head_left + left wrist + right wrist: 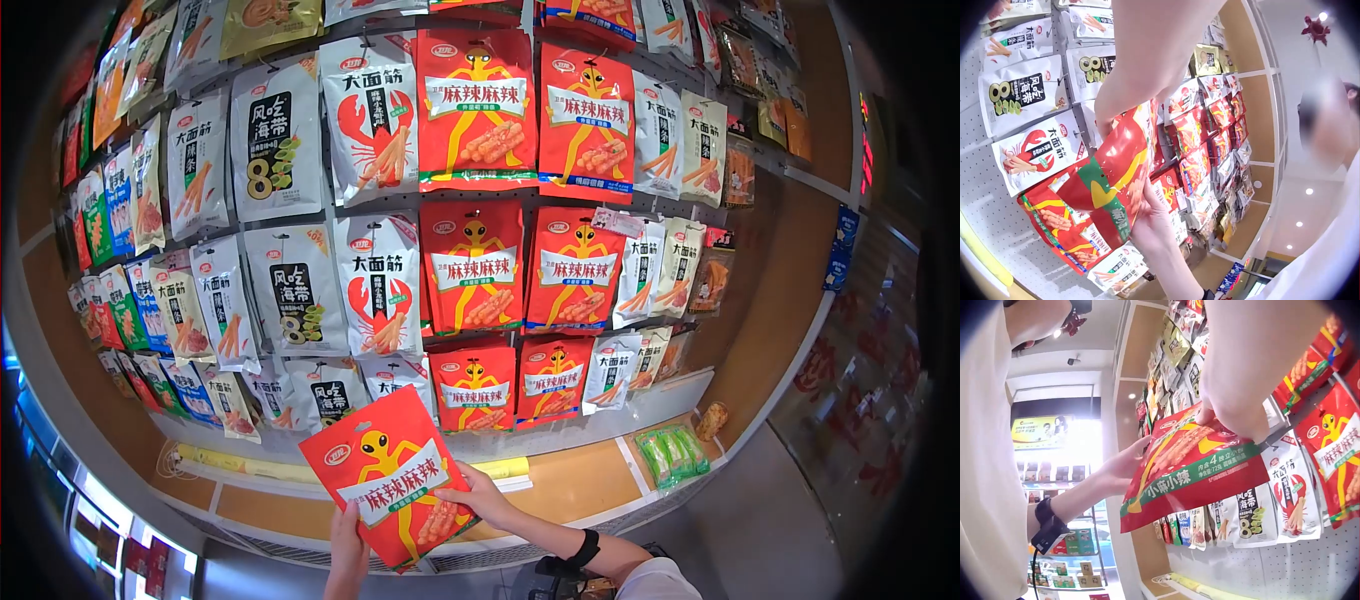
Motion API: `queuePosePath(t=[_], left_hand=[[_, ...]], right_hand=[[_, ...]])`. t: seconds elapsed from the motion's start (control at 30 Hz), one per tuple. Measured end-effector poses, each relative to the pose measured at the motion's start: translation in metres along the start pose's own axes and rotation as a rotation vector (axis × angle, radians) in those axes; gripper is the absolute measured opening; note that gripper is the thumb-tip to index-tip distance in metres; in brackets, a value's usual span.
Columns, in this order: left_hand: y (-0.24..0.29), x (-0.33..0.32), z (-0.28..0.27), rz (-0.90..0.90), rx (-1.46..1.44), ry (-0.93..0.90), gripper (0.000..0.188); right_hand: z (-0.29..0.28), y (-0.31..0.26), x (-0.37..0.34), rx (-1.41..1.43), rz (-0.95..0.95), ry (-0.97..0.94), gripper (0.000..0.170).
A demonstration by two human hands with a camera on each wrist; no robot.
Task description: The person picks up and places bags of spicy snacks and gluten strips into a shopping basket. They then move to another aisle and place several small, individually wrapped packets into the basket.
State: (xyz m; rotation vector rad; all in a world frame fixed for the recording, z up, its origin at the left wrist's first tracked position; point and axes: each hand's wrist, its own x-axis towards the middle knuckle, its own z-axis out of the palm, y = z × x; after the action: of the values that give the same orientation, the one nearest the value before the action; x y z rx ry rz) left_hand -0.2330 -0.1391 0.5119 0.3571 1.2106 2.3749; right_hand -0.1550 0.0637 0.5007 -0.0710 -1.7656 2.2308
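A red snack packet [375,450] with a yellow cartoon figure and a white label band is held up, tilted, in front of the display. My left hand [347,548] grips its lower left edge. At the right edge my right hand [484,498] pinches it, thumb on the printed front and fingers behind. A green strip runs along the bottom of the packet [1179,465] in the right wrist view, where my left hand [1124,464] shows at the far edge. The left wrist view has my right hand [1152,224] against the packet's side.
Rows of hanging snack packets fill the pegboard, among them matching red packets [473,265] and white ones [380,285]. Below runs a wooden ledge [580,490] with a yellow tube [240,463] and green packets [672,455]. A person [1325,125] appears in the left wrist view.
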Motion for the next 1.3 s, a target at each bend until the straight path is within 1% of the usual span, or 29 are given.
queuePosePath(t=[0.07, 0.1, 0.13, 0.17, 0.2, 0.23, 0.27, 0.3, 0.33, 0.37, 0.4, 0.47, 0.57, 0.63, 0.67, 0.8, 0.9, 1.0, 1.03, 1.17, 1.3], left_hand=[[-0.007, 0.003, 0.0, 0.069, 0.059, -0.082, 0.041], [0.002, -0.002, 0.008, 0.035, 0.104, -0.105, 0.037], [0.002, -0.004, 0.004, 0.011, 0.114, -0.106, 0.037], [-0.001, -0.006, -0.004, -0.013, 0.123, -0.108, 0.036], [-0.003, -0.008, -0.011, -0.036, 0.131, -0.111, 0.035], [-0.006, -0.011, -0.017, -0.037, 0.132, -0.084, 0.034], [-0.009, -0.017, -0.024, -0.041, 0.133, -0.056, 0.032], [-0.01, -0.021, -0.03, -0.045, 0.135, -0.026, 0.031], [-0.009, -0.026, -0.034, -0.04, 0.127, 0.002, 0.03], [-0.008, -0.031, -0.039, -0.036, 0.12, 0.031, 0.029], [-0.006, -0.035, -0.043, -0.033, 0.115, 0.062, 0.027], [-0.002, -0.039, -0.055, -0.025, 0.107, 0.08, 0.026], [-0.003, -0.045, -0.077, -0.031, 0.081, 0.09, 0.026], [-0.004, -0.049, -0.085, -0.044, 0.059, 0.105, 0.026], [-0.005, -0.051, -0.086, -0.053, 0.047, 0.119, 0.025], [-0.007, -0.058, -0.09, -0.087, 0.046, 0.147, 0.025], [-0.004, -0.06, -0.086, -0.075, 0.057, 0.164, 0.025], [-0.002, -0.062, -0.087, -0.07, 0.056, 0.17, 0.026], [-0.002, -0.062, -0.089, -0.07, 0.06, 0.165, 0.026], [0.0, -0.062, -0.091, -0.074, 0.074, 0.156, 0.026], [-0.001, -0.059, -0.093, -0.069, 0.071, 0.128, 0.025]], right_hand=[[-0.014, -0.022, 0.005, -0.014, -0.086, 0.109, 0.051], [-0.023, -0.039, 0.012, -0.039, -0.137, 0.176, 0.052], [-0.026, -0.062, 0.018, -0.02, -0.249, 0.251, 0.049], [-0.041, -0.072, 0.029, -0.039, -0.312, 0.304, 0.043], [-0.045, -0.092, 0.035, -0.016, -0.353, 0.359, 0.039], [-0.051, -0.109, 0.041, -0.049, -0.386, 0.437, 0.038], [-0.054, -0.126, 0.047, -0.052, -0.409, 0.457, 0.038], [-0.056, -0.142, 0.051, -0.125, -0.449, 0.481, 0.038], [-0.062, -0.151, 0.06, -0.138, -0.518, 0.483, 0.03], [-0.064, -0.162, 0.064, -0.145, -0.513, 0.499, 0.03], [-0.069, -0.166, 0.073, -0.127, -0.561, 0.492, 0.03], [-0.071, -0.175, 0.082, -0.136, -0.545, 0.518, 0.031], [-0.074, -0.177, 0.096, -0.15, -0.572, 0.51, 0.032], [-0.07, -0.18, 0.103, -0.101, -0.579, 0.492, 0.031], [-0.069, -0.181, 0.106, -0.074, -0.575, 0.483, 0.031], [-0.068, -0.179, 0.116, -0.109, -0.559, 0.498, 0.028], [-0.061, -0.175, 0.114, -0.107, -0.538, 0.521, 0.027], [-0.064, -0.167, 0.111, -0.073, -0.518, 0.521, 0.031], [-0.064, -0.166, 0.112, -0.072, -0.547, 0.543, 0.026], [-0.069, -0.169, 0.119, -0.049, -0.504, 0.518, 0.026], [-0.084, -0.161, 0.137, -0.07, -0.516, 0.524, 0.026]])
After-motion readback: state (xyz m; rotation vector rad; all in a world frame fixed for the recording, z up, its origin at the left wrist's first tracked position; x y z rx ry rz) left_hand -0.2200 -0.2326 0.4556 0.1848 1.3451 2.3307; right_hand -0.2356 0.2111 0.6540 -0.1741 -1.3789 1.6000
